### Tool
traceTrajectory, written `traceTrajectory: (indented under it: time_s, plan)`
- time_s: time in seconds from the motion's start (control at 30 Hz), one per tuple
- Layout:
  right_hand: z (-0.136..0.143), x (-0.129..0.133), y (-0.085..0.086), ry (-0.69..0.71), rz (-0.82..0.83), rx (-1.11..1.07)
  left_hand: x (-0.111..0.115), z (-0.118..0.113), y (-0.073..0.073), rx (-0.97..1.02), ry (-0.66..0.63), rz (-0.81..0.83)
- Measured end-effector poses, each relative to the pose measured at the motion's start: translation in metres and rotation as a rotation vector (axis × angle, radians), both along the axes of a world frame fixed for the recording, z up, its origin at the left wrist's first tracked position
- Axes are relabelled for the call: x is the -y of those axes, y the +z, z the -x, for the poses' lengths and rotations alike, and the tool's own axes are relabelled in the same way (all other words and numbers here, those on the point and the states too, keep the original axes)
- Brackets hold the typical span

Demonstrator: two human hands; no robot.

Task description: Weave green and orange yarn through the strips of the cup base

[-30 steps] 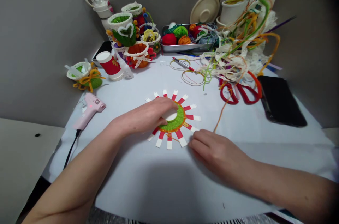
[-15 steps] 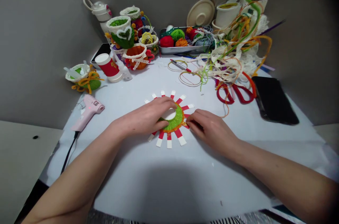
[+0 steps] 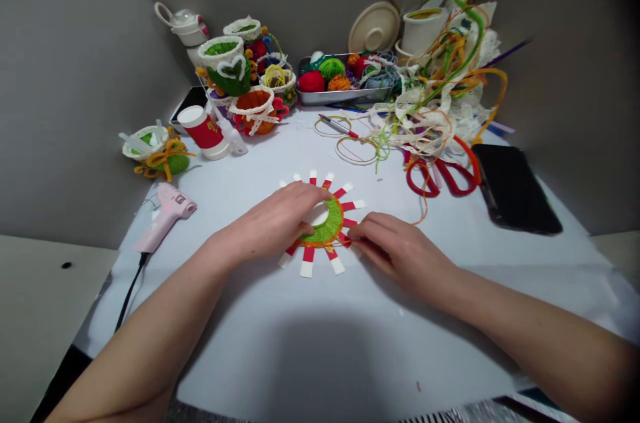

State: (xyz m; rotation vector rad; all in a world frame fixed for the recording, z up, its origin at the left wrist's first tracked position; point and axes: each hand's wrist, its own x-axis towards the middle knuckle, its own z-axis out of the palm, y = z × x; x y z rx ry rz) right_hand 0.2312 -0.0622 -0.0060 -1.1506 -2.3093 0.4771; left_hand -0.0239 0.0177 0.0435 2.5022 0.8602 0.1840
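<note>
A paper cup cut into strips (image 3: pixel 307 266) lies splayed like a sun, its red and white strips pointing outward. Green yarn (image 3: pixel 334 218) is woven in a ring round its white round base (image 3: pixel 319 215), with orange yarn along the ring's outer edge. My left hand (image 3: pixel 280 220) grips the ring from the left, thumb below and fingers over the top, covering the strips on that side. At the right edge, my right hand (image 3: pixel 387 243) is closed in a pinch among the strips, on the orange yarn (image 3: pixel 423 213), whose tail runs back toward the scissors.
A pink glue gun (image 3: pixel 167 213) lies left. Behind it stand a red paper cup (image 3: pixel 203 130) and several yarn-covered cups (image 3: pixel 255 110). A metal tray (image 3: pixel 345 98) holds yarn balls. Red scissors (image 3: pixel 455 180), a phone (image 3: pixel 517 190) and tangled lace and yarn (image 3: pixel 425 110) lie right.
The splayed cup has turned a little under my left hand, so its strips sit at different angles. My right hand keeps its pinch and is slightly lower against the strips. The view has shifted slightly.
</note>
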Motion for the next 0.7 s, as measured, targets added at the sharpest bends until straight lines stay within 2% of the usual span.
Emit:
traceTrajectory:
  time_s: [0.17, 0.57, 0.7]
  plan:
    - [-0.002, 0.009, 0.007, 0.089, -0.052, 0.055, -0.002, 0.001, -0.002, -0.025, -0.030, 0.063]
    - [-0.001, 0.026, 0.013, 0.277, -0.197, 0.286, -0.005, 0.004, 0.003, -0.030, -0.097, 0.095]
    - [-0.005, 0.027, 0.015, 0.266, -0.198, 0.348, -0.005, 0.004, 0.003, -0.023, -0.089, 0.110]
